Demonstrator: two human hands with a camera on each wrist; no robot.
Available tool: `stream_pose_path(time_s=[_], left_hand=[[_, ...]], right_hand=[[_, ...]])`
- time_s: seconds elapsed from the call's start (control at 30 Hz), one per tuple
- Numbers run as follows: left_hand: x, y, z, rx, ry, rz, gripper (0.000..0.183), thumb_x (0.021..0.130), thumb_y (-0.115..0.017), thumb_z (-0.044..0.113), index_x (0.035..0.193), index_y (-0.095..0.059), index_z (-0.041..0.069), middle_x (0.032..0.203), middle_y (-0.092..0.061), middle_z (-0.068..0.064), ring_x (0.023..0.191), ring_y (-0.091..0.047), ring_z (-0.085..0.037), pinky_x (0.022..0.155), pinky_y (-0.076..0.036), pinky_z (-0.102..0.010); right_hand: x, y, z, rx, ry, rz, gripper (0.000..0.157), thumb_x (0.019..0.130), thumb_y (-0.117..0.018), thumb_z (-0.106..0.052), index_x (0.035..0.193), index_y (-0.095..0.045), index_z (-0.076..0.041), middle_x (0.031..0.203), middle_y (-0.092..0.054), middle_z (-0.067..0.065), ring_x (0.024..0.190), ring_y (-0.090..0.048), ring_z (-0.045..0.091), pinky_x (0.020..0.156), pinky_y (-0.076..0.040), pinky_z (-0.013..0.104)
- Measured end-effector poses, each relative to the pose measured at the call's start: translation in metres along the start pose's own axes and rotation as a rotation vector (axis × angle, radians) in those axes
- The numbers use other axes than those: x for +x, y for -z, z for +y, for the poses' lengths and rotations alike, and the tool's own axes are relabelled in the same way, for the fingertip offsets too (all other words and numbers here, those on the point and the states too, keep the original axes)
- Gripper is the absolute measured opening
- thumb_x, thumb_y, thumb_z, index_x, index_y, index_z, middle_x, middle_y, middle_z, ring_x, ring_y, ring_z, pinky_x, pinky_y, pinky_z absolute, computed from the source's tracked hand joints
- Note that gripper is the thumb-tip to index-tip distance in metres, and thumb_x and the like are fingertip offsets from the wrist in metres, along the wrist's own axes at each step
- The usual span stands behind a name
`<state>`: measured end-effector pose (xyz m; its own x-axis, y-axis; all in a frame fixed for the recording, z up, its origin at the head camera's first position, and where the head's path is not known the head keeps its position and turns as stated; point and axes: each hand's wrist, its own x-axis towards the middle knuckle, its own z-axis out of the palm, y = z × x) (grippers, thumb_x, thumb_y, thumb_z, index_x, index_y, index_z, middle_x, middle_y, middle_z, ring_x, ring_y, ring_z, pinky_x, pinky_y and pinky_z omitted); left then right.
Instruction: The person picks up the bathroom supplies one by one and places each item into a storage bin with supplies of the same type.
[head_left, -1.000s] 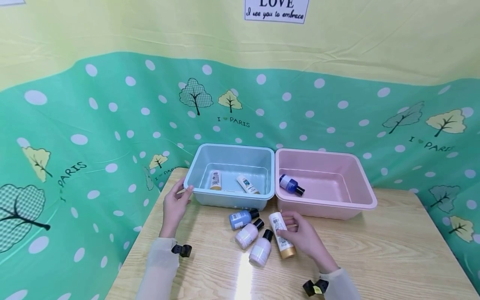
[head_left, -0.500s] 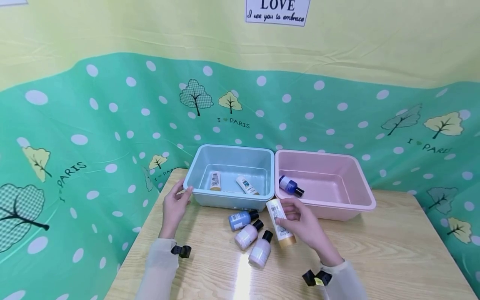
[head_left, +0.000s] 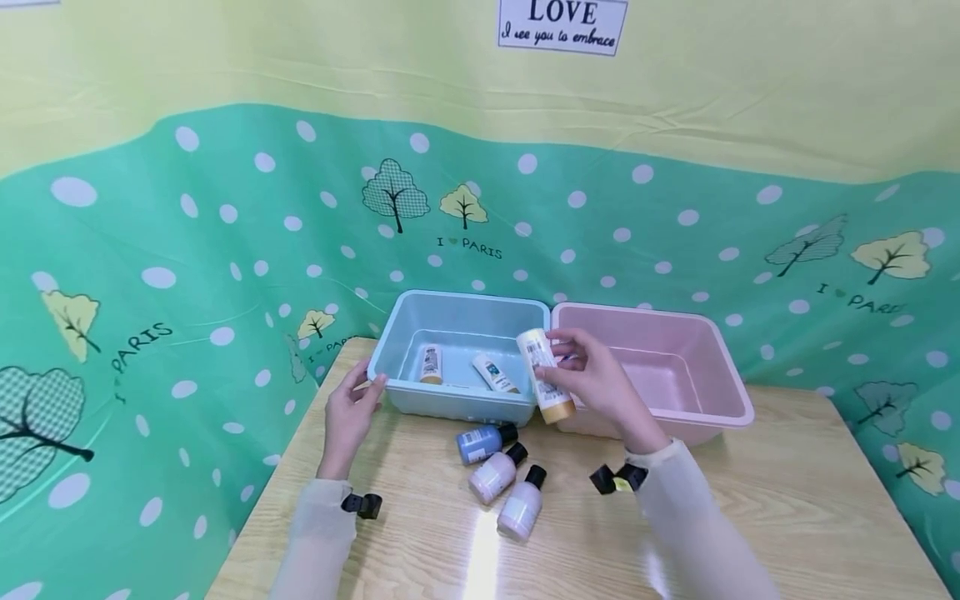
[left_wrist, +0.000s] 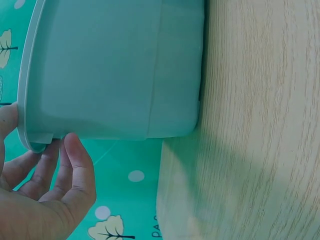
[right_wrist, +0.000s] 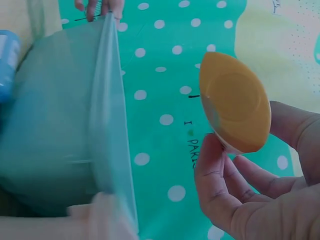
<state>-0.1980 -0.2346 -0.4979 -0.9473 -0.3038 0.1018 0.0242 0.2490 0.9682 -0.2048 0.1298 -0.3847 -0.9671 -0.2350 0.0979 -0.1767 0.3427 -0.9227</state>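
Tube (head_left: 542, 367), raised off tabletop (head_left: 795, 500) in past sec., sits betw. fingers & thumb of your R hand (head_left: 603, 387), near blue bin (head_left: 450, 405) & pink bin (head_left: 690, 427); L hand (head_left: 349, 421) pinches blue rim. Pickup prob. done.

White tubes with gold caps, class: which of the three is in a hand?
The tube gripped by the right hand, above the table; the other two tubes lie inside the blue bin, untouched.

White tube (head_left: 549, 395) (gold-capped), tilted, aloft
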Motion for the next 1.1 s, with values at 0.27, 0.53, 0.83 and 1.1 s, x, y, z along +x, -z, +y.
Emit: stream_pose_path(time_s=[0.27,0.53,0.83,1.1], left_hand=[[-0.002,0.002,-0.001,0.003,0.008,-0.002,0.057,0.084,-0.063,0.045,0.135,-0.048,0.024,0.125,-0.054,-0.010,0.099,-0.057,-0.021,0.071,-0.055,-0.031],[-0.001,0.000,-0.004,-0.016,-0.028,-0.003,0.058,0.084,-0.064,0.043,0.135,-0.048,0.019,0.122,-0.055,-0.013,0.099,-0.057,-0.024,0.069,-0.055,-0.029],[0.001,-0.003,-0.005,-0.023,-0.020,0.002,0.054,0.085,-0.064,0.041,0.134,-0.049,0.024,0.121,-0.056,-0.009,0.097,-0.058,-0.021,0.069,-0.055,-0.028],[0.002,-0.002,-0.005,-0.017,-0.022,0.007,0.056,0.083,-0.064,0.045,0.133,-0.050,0.024,0.120,-0.056,-0.006,0.097,-0.058,-0.020,0.070,-0.055,-0.030]], right_hand=[[0.059,-0.009,-0.026,0.120,-0.007,-0.014,0.058,0.074,-0.078,-0.022,0.125,-0.051,-0.013,0.113,-0.057,0.009,0.094,-0.060,0.026,0.071,-0.055,0.037],[0.126,-0.030,-0.028,0.118,-0.088,-0.032,0.057,0.073,-0.079,-0.029,0.122,-0.052,-0.019,0.112,-0.055,0.005,0.096,-0.057,0.022,0.071,-0.055,0.036],[0.170,-0.058,0.005,0.070,-0.163,-0.084,0.053,0.077,-0.076,-0.024,0.122,-0.051,-0.013,0.108,-0.056,0.009,0.087,-0.061,0.024,0.066,-0.056,0.031],[0.176,-0.071,0.023,0.032,-0.225,-0.139,0.051,0.081,-0.073,-0.018,0.125,-0.049,-0.011,0.109,-0.056,0.011,0.088,-0.060,0.024,0.068,-0.055,0.031]])
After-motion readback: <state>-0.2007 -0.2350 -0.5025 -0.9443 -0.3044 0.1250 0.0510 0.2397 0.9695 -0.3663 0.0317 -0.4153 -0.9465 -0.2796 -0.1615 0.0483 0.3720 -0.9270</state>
